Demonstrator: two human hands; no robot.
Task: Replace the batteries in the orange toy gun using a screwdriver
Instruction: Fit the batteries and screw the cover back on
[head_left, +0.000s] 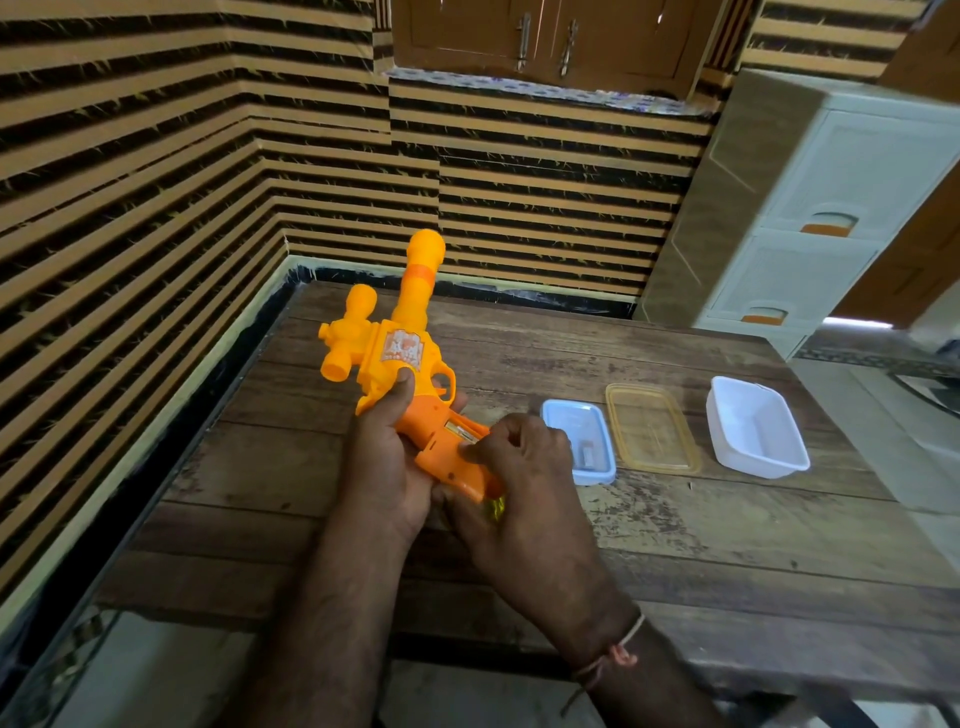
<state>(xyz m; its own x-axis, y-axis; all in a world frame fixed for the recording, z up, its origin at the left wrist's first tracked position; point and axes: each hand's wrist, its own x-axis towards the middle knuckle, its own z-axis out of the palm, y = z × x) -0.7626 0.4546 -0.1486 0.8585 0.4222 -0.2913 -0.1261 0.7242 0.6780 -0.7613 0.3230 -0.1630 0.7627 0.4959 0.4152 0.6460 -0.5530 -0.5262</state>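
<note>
Gripping toy gun (400, 358): left hand (387, 457); right hand (519, 467) apparently at open grip compartment.

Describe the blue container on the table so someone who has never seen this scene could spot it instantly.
Start at the wooden table and find the row of three plastic containers to the right of the hands. The blue container is the leftmost, nearest the right hand. Its neighbours are a clear amber tray and a deeper white tub; it alone is pale blue.
</note>
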